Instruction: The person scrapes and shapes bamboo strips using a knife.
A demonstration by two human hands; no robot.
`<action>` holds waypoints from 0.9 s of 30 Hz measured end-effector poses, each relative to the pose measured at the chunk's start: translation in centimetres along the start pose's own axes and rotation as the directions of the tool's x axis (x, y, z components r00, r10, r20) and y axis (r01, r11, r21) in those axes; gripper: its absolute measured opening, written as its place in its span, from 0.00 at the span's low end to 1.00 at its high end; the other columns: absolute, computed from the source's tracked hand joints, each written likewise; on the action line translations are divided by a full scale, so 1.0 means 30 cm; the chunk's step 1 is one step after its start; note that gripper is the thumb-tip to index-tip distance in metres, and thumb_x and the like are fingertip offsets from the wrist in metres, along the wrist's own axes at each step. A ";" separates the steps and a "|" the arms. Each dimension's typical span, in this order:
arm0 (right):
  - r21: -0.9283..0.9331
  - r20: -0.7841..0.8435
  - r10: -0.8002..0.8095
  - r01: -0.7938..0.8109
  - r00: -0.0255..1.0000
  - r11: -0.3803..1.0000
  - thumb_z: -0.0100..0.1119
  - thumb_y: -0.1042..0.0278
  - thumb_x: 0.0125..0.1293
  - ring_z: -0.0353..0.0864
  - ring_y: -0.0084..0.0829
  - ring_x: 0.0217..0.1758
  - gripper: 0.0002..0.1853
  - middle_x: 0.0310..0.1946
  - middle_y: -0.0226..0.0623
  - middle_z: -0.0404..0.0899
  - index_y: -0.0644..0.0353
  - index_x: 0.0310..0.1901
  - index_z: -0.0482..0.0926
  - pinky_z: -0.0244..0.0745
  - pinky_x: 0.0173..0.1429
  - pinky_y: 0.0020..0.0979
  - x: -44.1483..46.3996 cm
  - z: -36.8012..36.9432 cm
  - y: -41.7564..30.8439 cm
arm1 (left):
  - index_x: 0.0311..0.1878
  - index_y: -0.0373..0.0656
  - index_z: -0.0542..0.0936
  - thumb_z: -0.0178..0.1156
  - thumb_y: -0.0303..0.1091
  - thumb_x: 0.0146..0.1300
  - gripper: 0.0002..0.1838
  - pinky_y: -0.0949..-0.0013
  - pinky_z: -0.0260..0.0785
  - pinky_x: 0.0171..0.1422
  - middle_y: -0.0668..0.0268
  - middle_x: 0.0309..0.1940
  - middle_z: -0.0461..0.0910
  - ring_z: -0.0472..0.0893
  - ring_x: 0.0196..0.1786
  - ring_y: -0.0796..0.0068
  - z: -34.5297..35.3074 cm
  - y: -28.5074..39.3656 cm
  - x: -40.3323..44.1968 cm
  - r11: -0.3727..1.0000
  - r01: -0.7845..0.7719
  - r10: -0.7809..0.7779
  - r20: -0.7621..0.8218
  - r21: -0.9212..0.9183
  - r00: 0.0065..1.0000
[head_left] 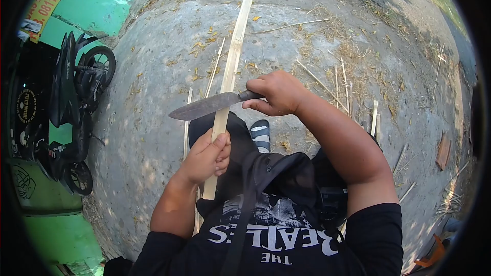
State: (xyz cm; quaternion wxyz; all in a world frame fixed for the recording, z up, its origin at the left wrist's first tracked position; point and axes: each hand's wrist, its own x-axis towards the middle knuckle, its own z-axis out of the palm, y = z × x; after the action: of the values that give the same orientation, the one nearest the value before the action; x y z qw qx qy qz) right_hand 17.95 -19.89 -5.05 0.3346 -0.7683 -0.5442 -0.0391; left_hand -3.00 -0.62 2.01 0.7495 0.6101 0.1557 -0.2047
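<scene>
A long, pale bamboo strip (232,56) runs from my lap up past the top edge of the view. My left hand (208,157) is closed around its lower part. In my right hand (273,93) is the dark handle of a broad-bladed knife (202,106), gripped in closed fingers. The blade lies across the bamboo strip a little above my left hand, its tip pointing left. It looks to be on or just over the strip; whether it cuts in cannot be seen. The strip's far end is out of view.
Thin bamboo pieces (322,84) and shavings with dry leaves are scattered over the concrete ground (158,66). A black motorcycle (71,87) stands at the left by a green wall (99,2). My sandalled foot (261,135) is below the knife. A brown block (444,153) lies at right.
</scene>
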 end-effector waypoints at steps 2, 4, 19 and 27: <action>-0.031 0.030 0.007 -0.006 1.000 0.999 0.59 0.33 0.72 0.85 0.53 0.31 0.26 0.24 0.41 0.81 0.52 0.38 0.78 0.76 0.34 0.52 -0.003 -0.009 -0.019 | 0.48 0.46 0.68 0.45 0.47 0.87 0.15 0.74 0.62 0.22 0.73 0.23 0.61 0.62 0.18 0.83 0.014 0.002 0.012 0.998 0.006 -0.007 -0.022 -0.059 1.000; -0.052 0.059 -0.034 0.037 0.998 0.998 0.60 0.33 0.72 0.84 0.54 0.31 0.26 0.24 0.42 0.81 0.53 0.37 0.78 0.76 0.34 0.53 -0.009 -0.017 -0.041 | 0.47 0.46 0.68 0.44 0.46 0.88 0.14 0.74 0.62 0.23 0.73 0.24 0.62 0.63 0.20 0.83 0.010 0.000 0.027 0.997 -0.002 0.001 -0.017 -0.074 1.000; 0.004 -0.030 0.177 -0.176 0.984 0.984 0.60 0.37 0.74 0.84 0.58 0.32 0.27 0.24 0.47 0.80 0.57 0.36 0.76 0.75 0.37 0.55 -0.011 -0.051 0.067 | 0.48 0.45 0.68 0.44 0.45 0.88 0.14 0.74 0.65 0.24 0.72 0.25 0.62 0.63 0.20 0.83 -0.007 -0.019 -0.029 0.996 -0.061 0.060 0.027 0.063 0.998; 0.045 -0.098 0.184 -0.180 0.978 0.983 0.60 0.36 0.74 0.83 0.58 0.30 0.27 0.22 0.46 0.79 0.57 0.36 0.75 0.74 0.34 0.54 -0.019 -0.042 0.101 | 0.48 0.44 0.68 0.45 0.45 0.87 0.14 0.74 0.65 0.24 0.72 0.24 0.62 0.63 0.20 0.83 -0.017 -0.004 -0.046 0.993 -0.038 0.034 0.041 0.109 0.999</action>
State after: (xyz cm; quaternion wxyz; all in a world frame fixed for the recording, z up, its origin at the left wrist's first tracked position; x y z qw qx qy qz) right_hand 20.70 -21.62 -5.74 0.3778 -0.8058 -0.4544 -0.0377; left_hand -4.25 0.01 2.47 0.7212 0.6491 0.1186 -0.2110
